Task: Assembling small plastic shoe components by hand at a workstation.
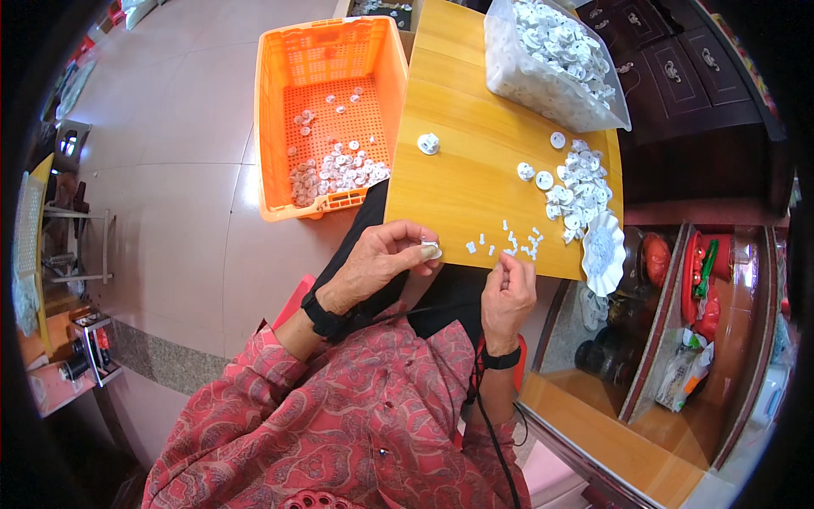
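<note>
My left hand [386,261] pinches a small round white plastic part [432,249] between thumb and fingers, just off the near edge of the wooden table [458,93]. Over that same edge, my right hand [509,297] has its thumb and fingertips pressed together beside scattered small white pegs [526,248]; whatever it grips is too small to make out. Farther right lies a heap of round white plastic parts [585,182]. A few more sit apart from it, one of them a white part [428,143] toward the table's left side.
An orange plastic crate [264,127] holding many white parts stands left of the table. At the far right, a clear bin [509,72] is piled with white parts. A frilled white dish [612,276] sits at the right edge, beside open shelves [644,373].
</note>
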`<state>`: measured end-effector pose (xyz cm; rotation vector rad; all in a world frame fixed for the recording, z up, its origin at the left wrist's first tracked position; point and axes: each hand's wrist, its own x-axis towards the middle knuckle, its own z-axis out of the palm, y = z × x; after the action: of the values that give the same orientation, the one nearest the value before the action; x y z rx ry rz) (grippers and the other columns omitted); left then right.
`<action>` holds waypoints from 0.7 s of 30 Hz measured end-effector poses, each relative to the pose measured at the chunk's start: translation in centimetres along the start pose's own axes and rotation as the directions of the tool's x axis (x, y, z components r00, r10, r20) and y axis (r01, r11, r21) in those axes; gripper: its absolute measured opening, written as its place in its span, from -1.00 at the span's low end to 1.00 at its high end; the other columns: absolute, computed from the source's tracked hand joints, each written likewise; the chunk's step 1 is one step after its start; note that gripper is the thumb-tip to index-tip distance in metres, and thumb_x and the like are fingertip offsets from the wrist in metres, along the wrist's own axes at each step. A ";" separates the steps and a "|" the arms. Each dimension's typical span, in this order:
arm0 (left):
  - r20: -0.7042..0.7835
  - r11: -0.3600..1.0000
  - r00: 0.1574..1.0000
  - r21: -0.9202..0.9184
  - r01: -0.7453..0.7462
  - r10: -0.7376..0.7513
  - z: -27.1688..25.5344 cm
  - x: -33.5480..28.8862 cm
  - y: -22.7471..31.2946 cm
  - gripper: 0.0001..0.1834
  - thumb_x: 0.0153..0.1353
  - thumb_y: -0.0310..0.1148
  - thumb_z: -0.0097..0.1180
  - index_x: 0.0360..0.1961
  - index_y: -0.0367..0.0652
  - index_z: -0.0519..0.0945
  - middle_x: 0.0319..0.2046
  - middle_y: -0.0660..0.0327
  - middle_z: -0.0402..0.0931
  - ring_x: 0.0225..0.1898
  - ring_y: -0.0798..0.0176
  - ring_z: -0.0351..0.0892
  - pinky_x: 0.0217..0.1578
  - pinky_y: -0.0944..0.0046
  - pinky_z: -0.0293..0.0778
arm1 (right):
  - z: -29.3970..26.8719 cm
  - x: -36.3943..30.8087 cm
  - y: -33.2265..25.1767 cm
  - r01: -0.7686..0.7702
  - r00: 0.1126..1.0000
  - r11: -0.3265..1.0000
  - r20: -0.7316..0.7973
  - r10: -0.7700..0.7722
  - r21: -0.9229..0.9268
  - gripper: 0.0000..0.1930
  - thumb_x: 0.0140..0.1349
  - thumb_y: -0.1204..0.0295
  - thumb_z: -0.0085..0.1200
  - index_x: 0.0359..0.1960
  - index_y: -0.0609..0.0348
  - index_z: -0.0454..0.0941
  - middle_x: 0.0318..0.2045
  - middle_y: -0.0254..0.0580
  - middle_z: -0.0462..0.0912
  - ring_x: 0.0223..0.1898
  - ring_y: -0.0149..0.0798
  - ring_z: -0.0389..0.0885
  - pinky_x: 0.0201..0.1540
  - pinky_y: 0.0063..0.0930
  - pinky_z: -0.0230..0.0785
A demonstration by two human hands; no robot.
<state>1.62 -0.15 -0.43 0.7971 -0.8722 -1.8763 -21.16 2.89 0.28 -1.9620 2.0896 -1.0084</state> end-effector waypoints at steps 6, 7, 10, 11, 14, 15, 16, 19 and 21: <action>-0.012 0.999 1.000 -0.045 -0.016 0.015 -0.2 0.1 -0.2 -0.72 0.34 -0.44 0.14 0.03 -0.31 0.54 -0.14 0.15 0.61 -0.20 0.31 0.65 -0.19 0.36 0.62 | -0.2 0.0 -0.9 0.226 0.971 0.951 0.121 -0.204 -0.209 -0.64 0.07 0.66 0.05 -0.04 0.30 0.60 -0.23 -0.03 0.46 -0.17 0.00 0.50 -0.12 -0.11 0.41; -0.025 0.998 1.000 -0.068 -0.016 0.015 -0.2 0.1 -0.2 -0.70 0.35 -0.44 0.12 0.06 -0.31 0.53 -0.12 0.14 0.61 -0.20 0.31 0.65 -0.19 0.36 0.62 | -0.3 0.0 -1.0 0.241 0.967 0.941 0.144 -0.211 -0.239 -0.65 0.07 0.65 0.10 -0.05 0.30 0.60 -0.23 -0.05 0.46 -0.17 -0.01 0.50 -0.13 -0.11 0.41; -0.004 0.990 1.000 -0.137 -0.015 0.015 -0.4 0.1 -0.3 -0.67 0.37 -0.43 0.08 0.11 -0.33 0.49 -0.10 0.08 0.61 -0.18 0.25 0.67 -0.16 0.34 0.64 | -0.3 -0.4 -1.1 0.251 0.964 0.945 0.145 -0.224 -0.209 -0.68 0.07 0.62 0.19 -0.07 0.29 0.61 -0.26 -0.06 0.48 -0.20 -0.03 0.51 -0.17 -0.15 0.41; -0.004 0.991 1.000 -0.137 -0.015 0.014 -0.4 0.1 -0.3 -0.67 0.37 -0.43 0.08 0.11 -0.33 0.49 -0.10 0.08 0.61 -0.18 0.25 0.67 -0.16 0.34 0.64 | -0.3 -0.5 -0.9 0.250 0.964 0.946 0.145 -0.223 -0.208 -0.68 0.07 0.62 0.19 -0.07 0.29 0.61 -0.26 -0.06 0.48 -0.20 -0.03 0.51 -0.17 -0.15 0.41; 0.047 0.957 0.999 -0.288 0.029 -0.016 -0.5 0.1 -0.2 -0.68 0.39 -0.40 0.05 0.09 -0.36 0.48 -0.11 0.03 0.60 -0.15 0.17 0.68 -0.13 0.29 0.66 | -0.1 -0.7 -0.4 0.283 0.959 0.937 0.086 -0.271 -0.203 -0.76 0.08 0.61 0.23 -0.17 0.31 0.60 -0.31 -0.09 0.50 -0.23 -0.05 0.53 -0.22 -0.19 0.43; 0.067 0.938 0.998 -0.344 0.043 -0.021 -0.6 0.2 -0.4 -0.67 0.40 -0.39 0.04 0.09 -0.37 0.47 -0.10 0.02 0.59 -0.13 0.13 0.68 -0.12 0.27 0.66 | -0.1 -0.6 -0.6 0.292 0.956 0.938 0.045 -0.289 -0.185 -0.81 0.13 0.63 0.18 -0.20 0.30 0.57 -0.34 -0.08 0.51 -0.26 -0.04 0.56 -0.25 -0.22 0.44; 0.088 0.915 0.996 -0.399 0.057 -0.024 -0.6 0.2 -0.5 -0.67 0.41 -0.38 0.03 0.09 -0.38 0.46 -0.10 0.00 0.58 -0.12 0.10 0.68 -0.11 0.25 0.67 | -0.1 -0.6 -0.7 0.302 0.952 0.938 0.004 -0.306 -0.167 -0.86 0.18 0.64 0.14 -0.22 0.30 0.54 -0.37 -0.06 0.53 -0.29 -0.04 0.58 -0.27 -0.26 0.45; 0.121 0.884 0.992 -0.459 0.087 -0.034 -0.4 0.1 -0.4 -0.67 0.41 -0.37 0.02 0.09 -0.36 0.45 -0.09 0.00 0.57 -0.11 0.08 0.68 -0.11 0.25 0.67 | 0.1 -1.4 -1.2 -0.070 0.996 0.978 0.073 0.056 0.196 -0.93 0.30 0.60 0.05 -0.21 0.30 0.49 -0.35 -0.07 0.58 -0.35 -0.14 0.65 -0.33 -0.38 0.50; 0.125 0.873 0.991 -0.479 0.096 -0.040 -0.3 0.0 -0.4 -0.67 0.41 -0.38 0.03 0.10 -0.37 0.45 -0.08 0.00 0.55 -0.11 0.06 0.68 -0.11 0.27 0.67 | -0.3 -1.3 -2.4 -0.225 0.972 0.896 0.151 0.179 0.383 -0.93 0.35 0.58 0.01 -0.20 0.31 0.48 -0.34 -0.08 0.60 -0.37 -0.23 0.65 -0.35 -0.46 0.51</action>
<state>1.67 -0.09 -0.93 0.4169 -0.4042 -2.0955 -19.03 4.33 1.32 -1.5319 1.8055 -1.1412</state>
